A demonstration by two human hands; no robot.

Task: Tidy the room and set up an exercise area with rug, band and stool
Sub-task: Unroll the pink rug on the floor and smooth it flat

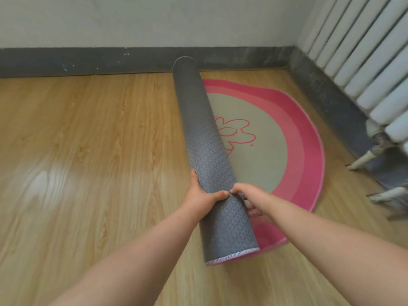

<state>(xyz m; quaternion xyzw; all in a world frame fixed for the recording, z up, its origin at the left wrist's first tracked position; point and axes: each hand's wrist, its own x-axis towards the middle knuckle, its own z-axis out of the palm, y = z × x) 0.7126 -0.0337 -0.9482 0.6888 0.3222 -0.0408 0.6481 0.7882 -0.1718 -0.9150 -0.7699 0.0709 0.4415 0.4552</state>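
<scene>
A round pink rug with a beige middle and a pink flower outline lies partly unrolled on the wooden floor near the corner. Its left part is still rolled into a long tube showing the grey patterned underside, running from the near floor toward the far wall. My left hand grips the roll from its left side. My right hand holds it from the right, fingers tucked under the roll against the pink face. No band or stool is in view.
A white radiator with pipes and feet stands along the right wall. A grey skirting board runs along the far wall. Bare wooden floor spreads to the left of the roll.
</scene>
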